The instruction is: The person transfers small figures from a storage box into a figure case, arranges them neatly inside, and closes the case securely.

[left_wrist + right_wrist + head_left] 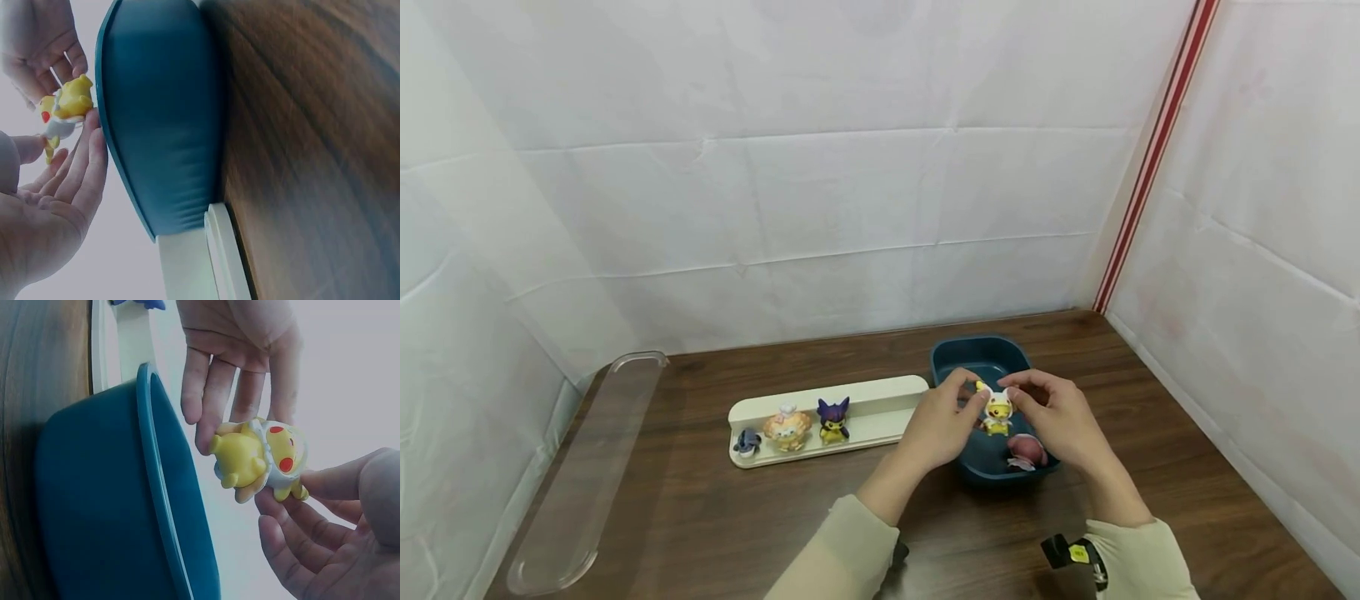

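Note:
A small yellow figurine in a white hood (997, 411) is held up between both hands, over the dark teal bin (979, 343). My left hand (942, 423) pinches it on one side; in the left wrist view the thumb is at a yellow ear tip. From the other side my right hand (1066, 423) grips the figurine (247, 457) by its other ear, between thumb and fingers in the right wrist view. Its red cheeks show there. Inside the bin, below the right hand, lies a rounded dusky-pink item (1028, 450).
Left of the bin, a long cream tray (883, 419) carries a grey-blue figure (747, 442), a fluffy peach figure (787, 429) and a purple-hooded yellow figure (833, 421). A long clear plastic cover (589, 483) lies at the table's left edge. White sheeting (820, 192) hangs behind the table.

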Demonstrator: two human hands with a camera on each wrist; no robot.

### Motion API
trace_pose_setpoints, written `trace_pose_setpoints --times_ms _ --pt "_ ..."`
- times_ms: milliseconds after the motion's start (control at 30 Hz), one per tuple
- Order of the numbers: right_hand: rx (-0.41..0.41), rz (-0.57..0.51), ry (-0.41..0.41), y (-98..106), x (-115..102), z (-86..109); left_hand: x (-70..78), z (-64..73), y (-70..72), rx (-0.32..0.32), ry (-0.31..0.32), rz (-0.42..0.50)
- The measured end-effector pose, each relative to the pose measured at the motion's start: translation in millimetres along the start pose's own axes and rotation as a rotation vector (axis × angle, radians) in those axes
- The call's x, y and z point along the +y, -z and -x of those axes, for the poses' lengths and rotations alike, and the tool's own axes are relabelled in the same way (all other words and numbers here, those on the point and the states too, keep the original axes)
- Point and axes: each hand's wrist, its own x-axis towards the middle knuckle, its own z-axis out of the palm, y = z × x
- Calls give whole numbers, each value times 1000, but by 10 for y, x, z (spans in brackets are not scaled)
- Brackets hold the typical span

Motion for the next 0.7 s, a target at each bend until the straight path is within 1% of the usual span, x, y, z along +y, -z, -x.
trace_pose_setpoints --times_ms 267,433,533,700 --pt "-25 -32 29 -83 -67 -57 -7 32 158 -18 -6 -62" --pt "-30 -41 50 -146 -107 -93 -16 48 258 -28 -30 -117" --pt "-32 -48 50 -190 -127 -118 -19 58 316 -32 -46 -142" --pt "-40 -53 51 -261 -167 -152 -29 90 416 -44 -52 -165"
